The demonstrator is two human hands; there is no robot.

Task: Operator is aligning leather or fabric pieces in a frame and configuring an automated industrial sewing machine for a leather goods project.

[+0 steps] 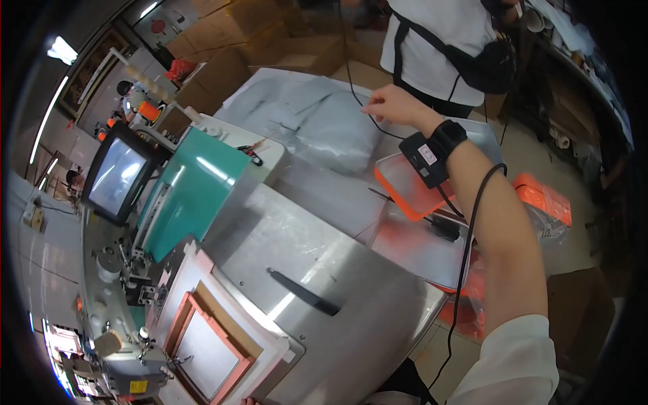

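My right hand [398, 106] reaches out over the far side of the table, its fingers curled together. A thin black cord [352, 81] passes right by the fingertips; whether they pinch it or something small, I cannot make out. On that wrist sit a black strap [447, 138] and a small black box [423, 159] with a cable. Below the hand, an orange-rimmed clear tray [412, 182] lies by bagged sheets of clear plastic [331, 125]. Only fingertips of my left hand [248, 401] show at the bottom edge, beside a pink-edged frame [223, 331] on the sewing machine.
A metal worktable [364, 304] spreads in front of me. At left stand a screen [118, 177] and a green panel [202, 179]. Across the table is another person [439, 50]. Cardboard boxes [236, 34] are stacked behind; an orange plastic-wrapped pack [543, 199] lies at right.
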